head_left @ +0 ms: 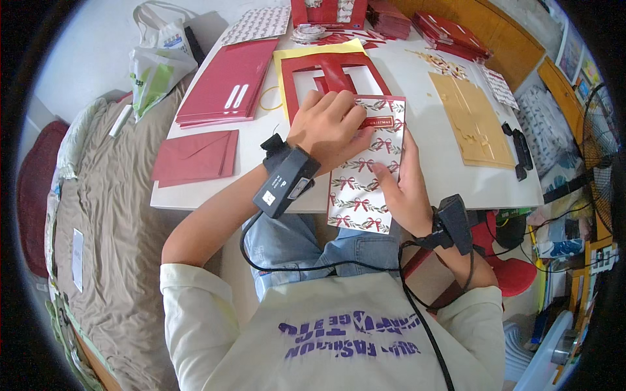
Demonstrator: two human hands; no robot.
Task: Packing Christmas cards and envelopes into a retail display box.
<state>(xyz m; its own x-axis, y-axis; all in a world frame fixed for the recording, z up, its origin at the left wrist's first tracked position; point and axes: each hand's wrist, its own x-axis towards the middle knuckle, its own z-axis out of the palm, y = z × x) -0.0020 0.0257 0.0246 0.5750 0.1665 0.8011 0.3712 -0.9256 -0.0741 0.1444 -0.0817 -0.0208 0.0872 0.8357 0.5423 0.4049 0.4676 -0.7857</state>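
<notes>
A tall white card (359, 195) with rows of red bows and green garlands is tilted over the table's front edge above my lap. My right hand (403, 193) grips its right edge, thumb on the front and fingers behind. Across the card's upper left lies my left hand (332, 122), with curled fingers and the thumb by a small red label (381, 122) that bears writing. The left fingertips are partly hidden. Just beyond is a red frame-shaped box piece (288, 73) on a yellow sheet (359, 46).
Red envelopes (195, 156) and stacked maroon folders (227, 83) lie at left on the white table (430, 190). Tan sheets (474, 122) and black clips (521, 151) are at right. Red packs (450, 36) stand behind. A black cable (323, 266) crosses my lap.
</notes>
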